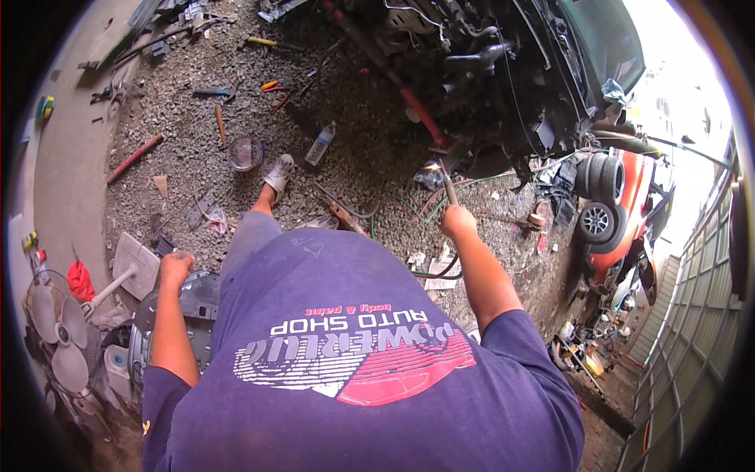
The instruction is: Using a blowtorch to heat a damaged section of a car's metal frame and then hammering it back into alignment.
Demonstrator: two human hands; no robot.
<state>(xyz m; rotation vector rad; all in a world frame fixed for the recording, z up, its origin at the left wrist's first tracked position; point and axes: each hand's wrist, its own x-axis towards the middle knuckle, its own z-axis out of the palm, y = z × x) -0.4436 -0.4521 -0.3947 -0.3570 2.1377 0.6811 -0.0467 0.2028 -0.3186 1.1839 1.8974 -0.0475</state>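
My right hand (458,222) is closed around a gas torch (450,189). A small bright flame burns at the torch's tip, beside a dark crumpled piece (429,178) below the end of a red bar (421,118). That bar slants under the dark, stripped front of a car (503,86). Red and green hoses (444,274) run past my right wrist. Out to my left, my left hand (178,267) is held with its fingers curled in, and I see nothing in it. It hovers above a grey metal car part (200,297), near a white fan base (135,266).
Gravel lies underfoot with a water bottle (320,144), a round clear tub (246,153), a hammer (271,44) and a red bar (134,159). A fan (62,333) lies at the left. Stacked tires (600,178) and an orange car (621,228) stand to the right.
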